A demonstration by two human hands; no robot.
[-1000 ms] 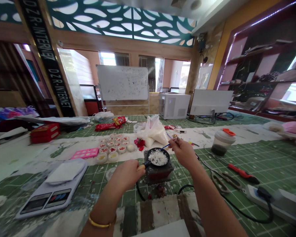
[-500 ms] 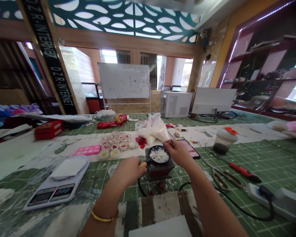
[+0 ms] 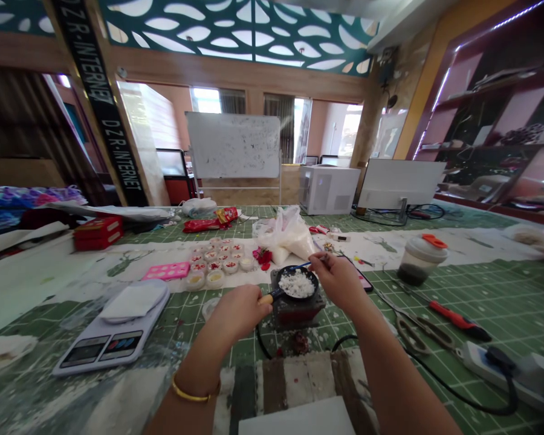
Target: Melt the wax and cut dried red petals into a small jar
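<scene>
My left hand (image 3: 241, 309) is closed round the wooden handle (image 3: 266, 299) of a small black pan. White flakes or chunks (image 3: 297, 284) lie in the pan (image 3: 278, 292), which rests over a small dark burner (image 3: 297, 314). With pinched fingers my right hand (image 3: 338, 278) holds a thin blue stick (image 3: 301, 264) whose lower end reaches the pan's far rim. Behind the pan stands a plastic bag of white material (image 3: 292, 237), beside a red flower (image 3: 263, 256). Several small filled cups (image 3: 214, 266) stand to the left.
A scale (image 3: 113, 329) and pink mould (image 3: 167, 270) lie left. On the right are a phone (image 3: 365, 281), an orange-lidded cup (image 3: 421, 260), scissors (image 3: 412, 332), a red-handled tool (image 3: 457, 320) and a power strip (image 3: 489, 368). A black cable (image 3: 439, 383) crosses the front.
The whole view has shifted slightly, so the table things appear farther right. More of the blue stick shows between my right hand and the pan. My left hand keeps its hold on the handle.
</scene>
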